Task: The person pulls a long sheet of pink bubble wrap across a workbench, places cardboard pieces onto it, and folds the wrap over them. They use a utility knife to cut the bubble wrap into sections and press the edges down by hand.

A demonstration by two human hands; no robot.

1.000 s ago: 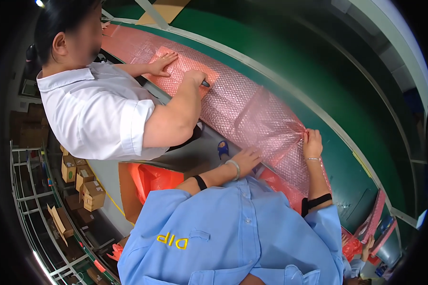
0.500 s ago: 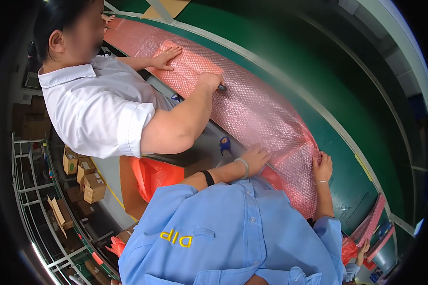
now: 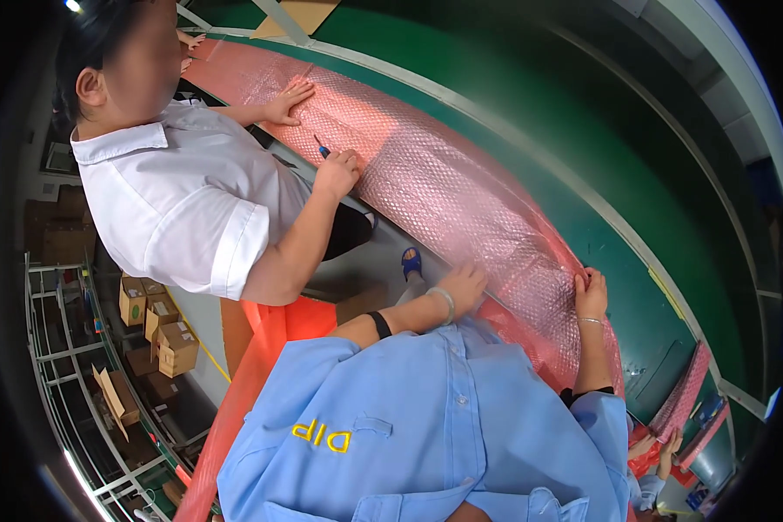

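A long sheet of pink bubble wrap (image 3: 444,187) covers the green work table, running from the far left toward me. My left hand (image 3: 461,289) rests at its near edge, fingers stretched out and slightly blurred. At the sheet's far right edge, my right hand (image 3: 592,297) pinches the gathered border of the wrap between thumb and fingers. To my left, a co-worker in a white shirt lays one hand (image 3: 289,103) flat on the sheet. The co-worker's other hand (image 3: 337,172) holds a slim tool (image 3: 324,150) with a blue handle and thin dark tip.
Red plastic film (image 3: 309,318) lies in and over an open carton (image 3: 235,339) at the left. Cardboard boxes (image 3: 176,346) stand on the floor beside a metal rack (image 3: 61,383). Other people's hands (image 3: 657,448) work at the lower right. A pale rail (image 3: 574,196) borders the table.
The co-worker's tool hand has drawn back left, off the middle of the sheet, so the tool now shows. Red film now stretches down at lower left. My hands have barely moved.
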